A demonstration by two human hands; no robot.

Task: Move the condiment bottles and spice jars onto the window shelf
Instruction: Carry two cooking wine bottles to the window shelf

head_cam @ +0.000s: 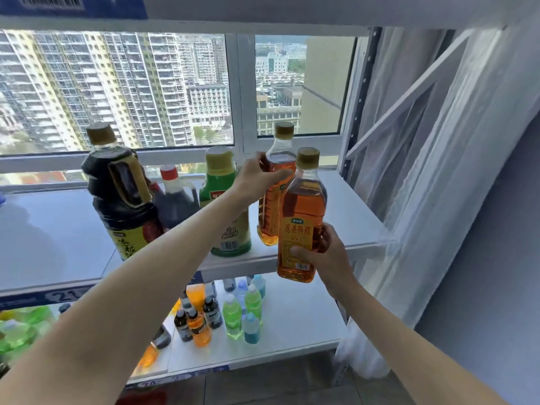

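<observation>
My right hand [323, 252] grips an amber cooking-wine bottle [301, 211] with a gold cap, held in the air at the front edge of the white window shelf [347, 211]. My left hand [260, 178] is curled round the shoulder of a second amber bottle [273, 200] that stands on the shelf just behind. To the left on the shelf stand a green-and-white bottle [226, 206], a dark vinegar bottle with a red cap [175, 200] and a large dark soy-sauce bottle [122, 194].
The lower shelf [301, 323] holds several small drink bottles [233, 314] in green, blue, orange and black. A white curtain [432, 200] hangs at the right, beside the shelf's metal upright. The window pane is right behind the shelf.
</observation>
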